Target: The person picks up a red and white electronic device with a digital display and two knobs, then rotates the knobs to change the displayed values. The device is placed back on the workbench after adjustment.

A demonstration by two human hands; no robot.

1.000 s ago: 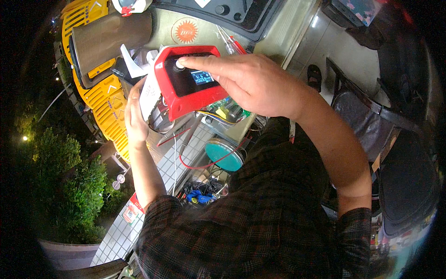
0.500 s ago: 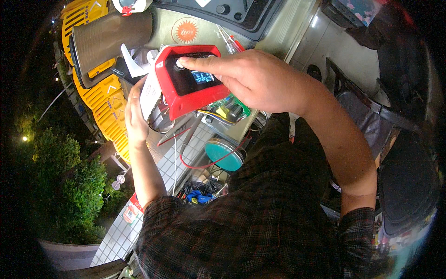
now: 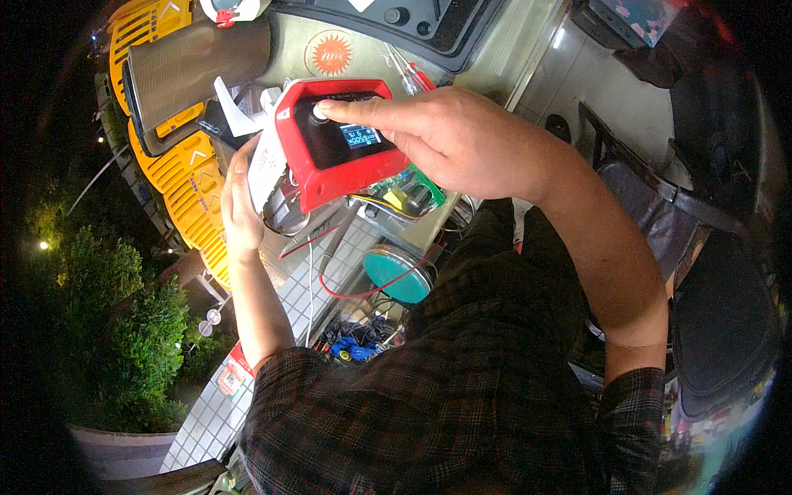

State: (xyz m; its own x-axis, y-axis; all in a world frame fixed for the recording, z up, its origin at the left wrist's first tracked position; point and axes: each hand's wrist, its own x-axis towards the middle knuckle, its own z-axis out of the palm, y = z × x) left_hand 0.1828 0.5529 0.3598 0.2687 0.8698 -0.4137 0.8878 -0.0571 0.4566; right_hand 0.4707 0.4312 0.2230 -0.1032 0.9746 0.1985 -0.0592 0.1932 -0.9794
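Observation:
A box-shaped device (image 3: pixel 318 181) has a red front frame, a black panel, a white housing and trailing wires. It is tilted above the counter. My left hand (image 3: pixel 242 206) wraps round its white side, closed on it, with some fingers out of sight behind. On the panel, the stretched index fingertip of my right hand (image 3: pixel 450 136) rests on a round white knob (image 3: pixel 320 112). The right thumb lies apart from that finger, near the lit screen (image 3: pixel 360 136); the other right fingers are hidden. Coloured wires (image 3: pixel 388 206) and a green part (image 3: pixel 427 188) show below the device.
Red-handled tools (image 3: pixel 422 80) lie beyond the device, near a black case (image 3: pixel 396 33). Below the counter stands a round teal-topped container (image 3: pixel 398 274), with a red cable (image 3: pixel 351 295) looping past it. A chair (image 3: pixel 635 198) is at right, yellow barriers (image 3: pixel 190 186) at left.

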